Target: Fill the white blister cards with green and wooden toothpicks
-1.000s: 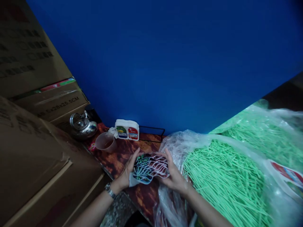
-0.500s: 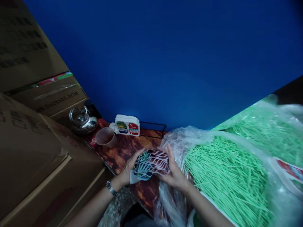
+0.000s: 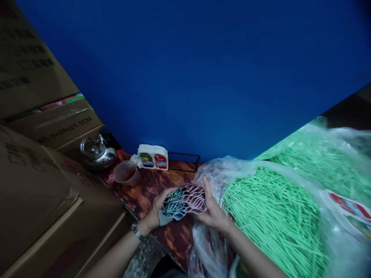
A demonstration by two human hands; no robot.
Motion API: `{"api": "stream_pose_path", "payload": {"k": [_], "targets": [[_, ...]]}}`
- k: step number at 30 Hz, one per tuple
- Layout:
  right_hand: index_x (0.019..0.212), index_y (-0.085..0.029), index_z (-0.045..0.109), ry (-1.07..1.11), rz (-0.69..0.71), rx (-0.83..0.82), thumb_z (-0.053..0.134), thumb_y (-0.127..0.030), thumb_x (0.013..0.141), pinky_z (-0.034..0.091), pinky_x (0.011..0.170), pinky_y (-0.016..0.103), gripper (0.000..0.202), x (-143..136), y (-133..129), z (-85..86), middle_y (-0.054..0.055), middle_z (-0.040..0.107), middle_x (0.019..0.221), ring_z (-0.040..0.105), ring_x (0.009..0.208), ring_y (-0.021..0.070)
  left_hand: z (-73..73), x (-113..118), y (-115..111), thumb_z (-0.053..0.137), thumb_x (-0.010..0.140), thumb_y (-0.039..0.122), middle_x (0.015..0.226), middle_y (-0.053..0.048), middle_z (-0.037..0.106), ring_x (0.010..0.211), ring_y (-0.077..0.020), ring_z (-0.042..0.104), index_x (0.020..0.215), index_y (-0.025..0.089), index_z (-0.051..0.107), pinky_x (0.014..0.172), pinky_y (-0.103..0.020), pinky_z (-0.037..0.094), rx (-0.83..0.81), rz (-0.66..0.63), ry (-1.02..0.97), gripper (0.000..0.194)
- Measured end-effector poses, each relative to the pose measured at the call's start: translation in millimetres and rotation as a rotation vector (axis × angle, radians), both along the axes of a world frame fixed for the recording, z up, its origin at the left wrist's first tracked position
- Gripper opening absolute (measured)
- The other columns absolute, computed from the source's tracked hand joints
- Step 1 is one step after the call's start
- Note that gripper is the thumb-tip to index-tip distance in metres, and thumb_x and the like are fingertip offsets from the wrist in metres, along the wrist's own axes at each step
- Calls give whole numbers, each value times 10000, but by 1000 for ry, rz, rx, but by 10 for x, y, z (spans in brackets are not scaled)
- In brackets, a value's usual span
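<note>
Held between both hands over the table is a stack of thin, wavy-edged printed cards point(image 3: 184, 201), bluish-green on the left and pink-red on the right. My left hand point(image 3: 158, 206), with a metal watch on its wrist, wraps the stack's left end. A pale flap sticks out beneath that hand. My right hand point(image 3: 213, 210) grips the right end, its thumb pointing up along the side. Behind them, a white stack of double-lobed pieces point(image 3: 152, 157) with green and red labels stands by the blue wall.
A plastic tub point(image 3: 126, 173) and a shiny kettle point(image 3: 97, 153) stand at left on the brown-patterned table point(image 3: 145, 191), beside cardboard boxes point(image 3: 34, 185). A black wire rack point(image 3: 185, 155) touches the wall side. Clear bags hold many thin green sticks point(image 3: 275, 216) at right; a white labelled piece point(image 3: 350, 212) lies there.
The view has shifted slightly, so the background sits a little to the left and lower. Both hands keep holding the stack, which looks slightly more tilted.
</note>
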State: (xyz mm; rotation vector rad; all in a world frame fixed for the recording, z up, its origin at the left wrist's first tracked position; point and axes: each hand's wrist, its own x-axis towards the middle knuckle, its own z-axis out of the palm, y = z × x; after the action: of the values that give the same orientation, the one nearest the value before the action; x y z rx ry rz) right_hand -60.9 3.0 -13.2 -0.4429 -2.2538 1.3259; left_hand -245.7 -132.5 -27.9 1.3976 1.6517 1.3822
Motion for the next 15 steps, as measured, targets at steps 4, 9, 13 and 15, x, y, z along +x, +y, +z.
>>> {"api": "stream_pose_path", "payload": {"k": [4, 9, 13, 15], "targets": [[1479, -166, -92, -16, -86, -159, 689, -377, 782, 476, 945, 449, 1068, -44, 33, 133, 168, 592, 1210, 617, 1071, 266, 43, 20, 88, 754, 670, 223, 1181, -96, 684, 1016, -282, 668, 1216, 203, 585, 933, -457, 518, -3, 17, -11, 572], [1499, -201, 2, -65, -221, -56, 760, -382, 710, 415, 1006, 490, 1109, 225, 31, 596, 171, 507, 1338, 526, 1199, 314, 398, 156, 232, 780, 644, 249, 1092, -103, 733, 991, -325, 681, 1064, 169, 675, 894, -484, 544, -48, -117, -238, 440], [1502, -231, -15, -96, -288, 6, 788, -456, 651, 348, 1046, 525, 1191, 715, -26, 994, 171, 373, 1440, 423, 1284, 351, 723, 449, 372, 797, 651, 256, 998, -104, 764, 868, -332, 722, 1048, 156, 677, 785, -476, 591, -191, -373, -536, 426], [1488, -235, -111, -59, -342, -86, 790, -450, 653, 398, 1014, 488, 1247, 1000, -122, 1110, 165, 406, 1411, 510, 1211, 316, 821, 678, 454, 810, 644, 266, 971, -113, 769, 861, -346, 722, 1017, 144, 693, 780, -488, 589, -266, -483, -630, 410]]}}
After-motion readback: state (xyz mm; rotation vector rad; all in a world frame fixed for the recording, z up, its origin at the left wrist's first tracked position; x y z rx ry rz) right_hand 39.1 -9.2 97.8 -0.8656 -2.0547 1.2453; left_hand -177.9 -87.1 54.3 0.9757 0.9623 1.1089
